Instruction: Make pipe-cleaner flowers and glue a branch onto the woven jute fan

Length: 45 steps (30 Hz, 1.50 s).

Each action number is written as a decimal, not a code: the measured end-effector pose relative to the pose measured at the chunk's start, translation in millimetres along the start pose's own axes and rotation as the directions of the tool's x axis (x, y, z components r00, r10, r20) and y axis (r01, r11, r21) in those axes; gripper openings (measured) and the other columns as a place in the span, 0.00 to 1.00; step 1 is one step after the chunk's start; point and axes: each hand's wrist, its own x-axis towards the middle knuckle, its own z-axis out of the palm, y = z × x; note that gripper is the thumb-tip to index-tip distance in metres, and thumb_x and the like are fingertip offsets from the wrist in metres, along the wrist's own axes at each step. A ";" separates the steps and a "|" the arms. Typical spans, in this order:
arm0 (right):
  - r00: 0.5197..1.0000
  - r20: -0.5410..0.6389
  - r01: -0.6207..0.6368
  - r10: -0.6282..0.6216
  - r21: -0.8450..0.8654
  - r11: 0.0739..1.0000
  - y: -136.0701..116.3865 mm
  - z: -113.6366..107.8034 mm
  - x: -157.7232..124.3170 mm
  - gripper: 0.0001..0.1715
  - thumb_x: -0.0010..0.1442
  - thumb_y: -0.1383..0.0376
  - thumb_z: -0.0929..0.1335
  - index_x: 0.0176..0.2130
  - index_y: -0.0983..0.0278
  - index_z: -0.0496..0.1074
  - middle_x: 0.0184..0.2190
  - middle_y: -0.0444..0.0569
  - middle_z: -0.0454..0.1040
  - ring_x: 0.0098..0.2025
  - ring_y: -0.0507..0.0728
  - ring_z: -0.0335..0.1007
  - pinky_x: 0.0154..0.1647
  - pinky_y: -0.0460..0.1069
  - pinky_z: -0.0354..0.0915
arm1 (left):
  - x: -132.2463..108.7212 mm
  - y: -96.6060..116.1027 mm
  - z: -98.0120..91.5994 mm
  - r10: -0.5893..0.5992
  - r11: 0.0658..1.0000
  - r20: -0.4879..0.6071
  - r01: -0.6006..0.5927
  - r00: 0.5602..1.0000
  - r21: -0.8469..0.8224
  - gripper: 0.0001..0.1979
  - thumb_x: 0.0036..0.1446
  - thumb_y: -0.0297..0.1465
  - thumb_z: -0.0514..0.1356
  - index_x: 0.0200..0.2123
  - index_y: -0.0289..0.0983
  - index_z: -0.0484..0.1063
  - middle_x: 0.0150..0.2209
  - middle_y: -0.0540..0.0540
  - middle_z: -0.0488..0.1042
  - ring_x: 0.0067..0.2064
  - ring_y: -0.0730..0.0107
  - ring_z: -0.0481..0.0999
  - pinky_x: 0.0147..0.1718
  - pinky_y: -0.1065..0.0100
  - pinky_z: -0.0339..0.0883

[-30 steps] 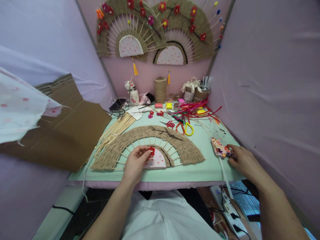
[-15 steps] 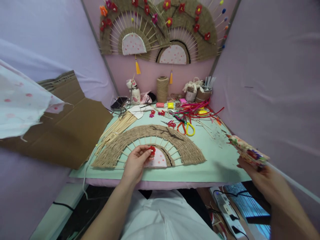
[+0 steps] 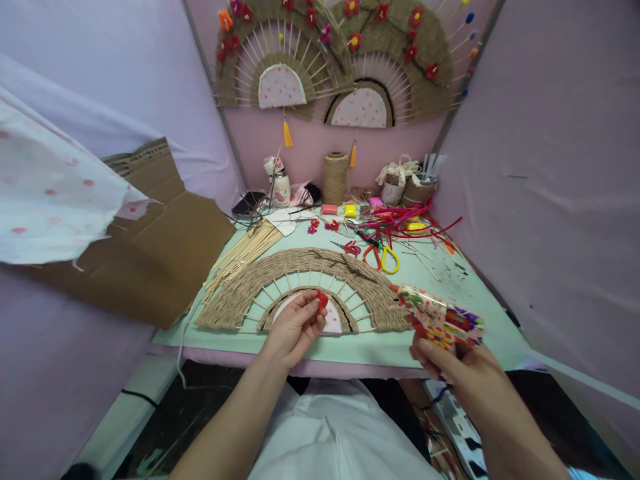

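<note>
Between the thumb and fingers of my left hand (image 3: 296,328) is a small red flower (image 3: 322,299), held above the lower middle of a twine-woven fan (image 3: 240,283). The fan lies flat, with thin stick ribs, a dotted white half-round at its base and a dark twig (image 3: 350,267) across its upper band. My right hand (image 3: 447,357) grips a glue gun (image 3: 440,317) with a flowery pattern. Its nozzle points left, over the fan's right end, a short way from the flower.
Scissors (image 3: 390,260), red pipe cleaners (image 3: 400,220) and loose red flowers (image 3: 331,226) lie behind the fan. A twine spool (image 3: 335,179) stands at the back. Bamboo sticks (image 3: 245,253) and cardboard (image 3: 170,260) are at left. Two decorated fans (image 3: 320,80) hang on the wall.
My right hand has brought the glue gun leftward from the table's right side to the fan's right end. My left hand, still pinching the red flower, has shifted slightly right in the view.
</note>
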 end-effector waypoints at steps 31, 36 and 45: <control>0.968 0.234 0.153 -0.089 -0.273 0.950 -4.5 57.6 -4.4 0.30 0.60 0.49 0.58 0.15 0.61 0.57 0.15 0.43 0.63 0.23 0.53 0.60 0.28 0.47 0.57 | -0.9 -22.1 -3.9 -0.150 0.920 0.285 0.239 0.947 -0.309 0.11 0.44 0.22 0.68 0.31 0.32 0.70 0.28 0.49 0.71 0.28 0.82 0.70 0.26 0.80 0.66; 0.968 0.238 0.149 -0.079 -0.292 0.945 -9.1 57.7 -3.6 0.31 0.60 0.48 0.58 0.14 0.61 0.56 0.14 0.43 0.61 0.22 0.52 0.59 0.27 0.47 0.57 | -0.8 -21.7 -4.5 -0.149 0.923 0.292 0.239 0.945 -0.303 0.10 0.45 0.22 0.68 0.31 0.31 0.71 0.27 0.49 0.70 0.27 0.82 0.70 0.26 0.80 0.66; 0.970 0.222 0.166 -0.098 -0.314 0.935 -12.2 56.5 -3.8 0.29 0.59 0.48 0.58 0.14 0.60 0.57 0.14 0.43 0.62 0.21 0.52 0.59 0.27 0.47 0.57 | 0.0 -22.1 -5.7 -0.147 0.921 0.297 0.240 0.944 -0.306 0.10 0.45 0.22 0.68 0.31 0.31 0.70 0.27 0.50 0.70 0.27 0.82 0.70 0.26 0.80 0.66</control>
